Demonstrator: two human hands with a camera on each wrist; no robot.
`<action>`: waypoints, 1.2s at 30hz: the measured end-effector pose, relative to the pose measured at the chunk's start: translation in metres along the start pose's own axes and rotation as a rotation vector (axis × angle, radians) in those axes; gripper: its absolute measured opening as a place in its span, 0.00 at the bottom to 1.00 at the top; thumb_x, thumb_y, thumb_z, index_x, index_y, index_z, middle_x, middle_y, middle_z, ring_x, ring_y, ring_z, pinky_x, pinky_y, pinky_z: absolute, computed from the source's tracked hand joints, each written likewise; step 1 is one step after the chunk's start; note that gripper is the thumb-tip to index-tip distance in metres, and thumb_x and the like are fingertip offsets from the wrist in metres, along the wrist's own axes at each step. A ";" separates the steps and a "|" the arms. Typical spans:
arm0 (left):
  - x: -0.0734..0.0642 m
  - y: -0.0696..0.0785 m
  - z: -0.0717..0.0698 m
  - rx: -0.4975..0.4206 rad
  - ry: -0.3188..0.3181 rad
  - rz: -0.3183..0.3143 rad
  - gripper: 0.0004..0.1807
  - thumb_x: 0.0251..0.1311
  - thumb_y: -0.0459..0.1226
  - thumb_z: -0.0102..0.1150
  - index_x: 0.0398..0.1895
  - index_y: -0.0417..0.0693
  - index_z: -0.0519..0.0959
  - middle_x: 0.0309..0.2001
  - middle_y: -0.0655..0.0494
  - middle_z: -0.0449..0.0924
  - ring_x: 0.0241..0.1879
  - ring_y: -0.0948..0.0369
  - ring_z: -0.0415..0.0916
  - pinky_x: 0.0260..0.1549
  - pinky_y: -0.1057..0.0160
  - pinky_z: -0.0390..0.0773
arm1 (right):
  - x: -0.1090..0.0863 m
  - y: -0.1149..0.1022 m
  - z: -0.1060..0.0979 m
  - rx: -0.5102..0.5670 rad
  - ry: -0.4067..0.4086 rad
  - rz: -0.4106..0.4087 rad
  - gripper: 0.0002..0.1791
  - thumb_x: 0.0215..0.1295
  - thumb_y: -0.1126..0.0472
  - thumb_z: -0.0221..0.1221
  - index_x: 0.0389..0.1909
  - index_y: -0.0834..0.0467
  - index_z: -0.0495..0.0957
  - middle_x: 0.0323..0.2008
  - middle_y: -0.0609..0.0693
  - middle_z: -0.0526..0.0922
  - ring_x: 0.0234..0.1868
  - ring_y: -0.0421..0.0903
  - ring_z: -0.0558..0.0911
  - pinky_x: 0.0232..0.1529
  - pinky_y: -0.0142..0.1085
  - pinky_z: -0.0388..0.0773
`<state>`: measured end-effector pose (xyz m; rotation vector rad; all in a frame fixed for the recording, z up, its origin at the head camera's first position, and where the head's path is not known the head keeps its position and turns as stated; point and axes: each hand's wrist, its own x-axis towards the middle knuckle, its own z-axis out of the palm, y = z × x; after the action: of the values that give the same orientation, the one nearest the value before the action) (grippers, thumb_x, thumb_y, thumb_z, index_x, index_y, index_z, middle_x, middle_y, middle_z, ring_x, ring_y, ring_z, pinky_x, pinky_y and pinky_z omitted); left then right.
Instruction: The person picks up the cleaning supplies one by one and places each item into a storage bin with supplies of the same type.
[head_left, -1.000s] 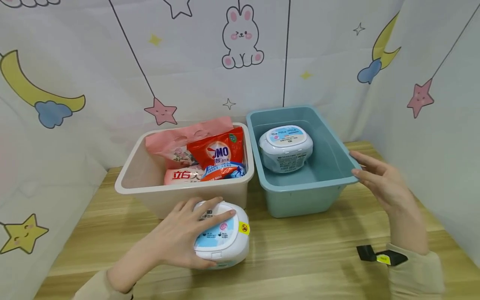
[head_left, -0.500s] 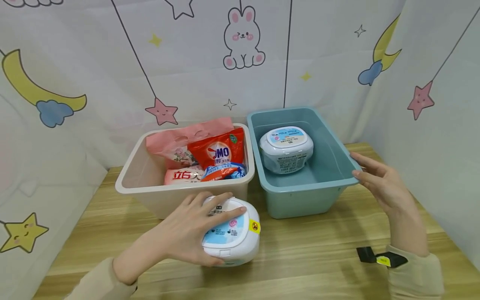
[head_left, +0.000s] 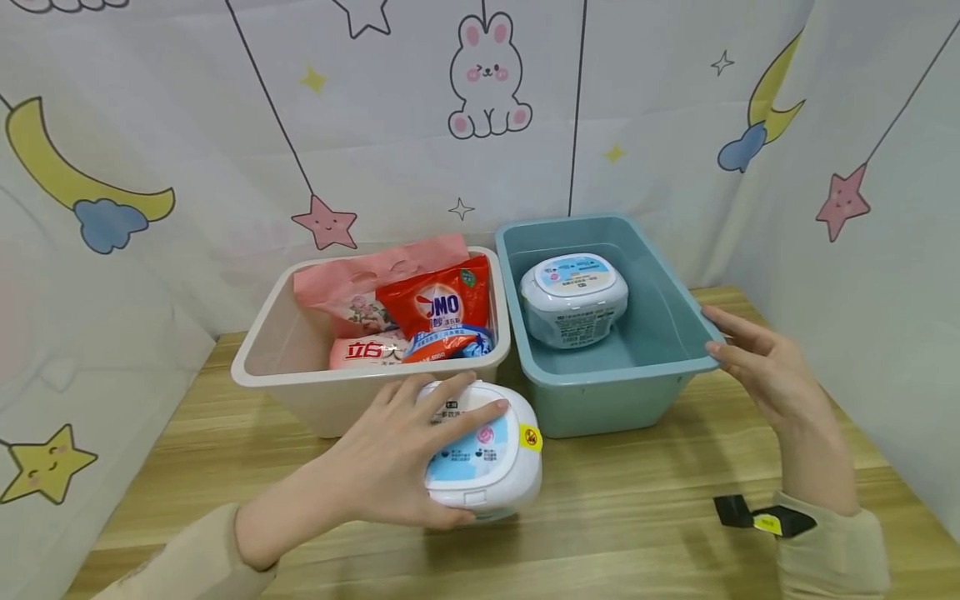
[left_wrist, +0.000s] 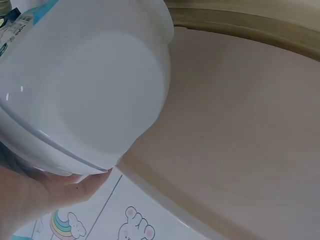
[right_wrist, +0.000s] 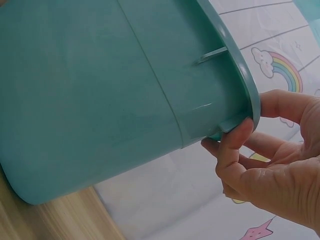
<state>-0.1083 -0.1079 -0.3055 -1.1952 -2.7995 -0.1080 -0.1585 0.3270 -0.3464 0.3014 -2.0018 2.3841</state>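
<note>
My left hand (head_left: 390, 458) grips a white lidded plastic tub (head_left: 483, 446) from above, fingers spread over its blue-labelled top and thumb on the near side. The tub is tilted over the table in front of the beige bin (head_left: 367, 392); its smooth white side (left_wrist: 95, 90) fills much of the left wrist view. At the right, my right hand (head_left: 776, 375) pinches the front corner of the teal bin's rim (head_left: 705, 362), thumb and fingers on either side of it in the right wrist view. A matching tub (head_left: 573, 308) stands upright inside the teal bin, at its left.
Inside the beige bin lie a pink bag (head_left: 345, 292), a red OMO laundry powder bag (head_left: 442, 296) and other packets (head_left: 367, 348). Both bins stand side by side on a wooden table (head_left: 615, 517). A patterned white curtain (head_left: 645, 100) hangs behind.
My left hand has carried the white tub to the right and slightly away from me, toward the teal bin. My right hand keeps its hold on the rim.
</note>
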 end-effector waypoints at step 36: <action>0.018 0.016 -0.050 0.016 0.112 -0.032 0.53 0.35 0.72 0.62 0.71 0.81 0.55 0.69 0.58 0.62 0.61 0.49 0.64 0.53 0.45 0.71 | 0.000 0.000 0.002 0.024 0.014 -0.004 0.26 0.66 0.76 0.52 0.62 0.55 0.74 0.46 0.46 0.81 0.43 0.37 0.81 0.45 0.25 0.79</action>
<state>-0.1063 -0.0895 -0.2531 -1.1051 -2.7177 -0.1491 -0.1582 0.3252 -0.3466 0.2878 -1.9661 2.4029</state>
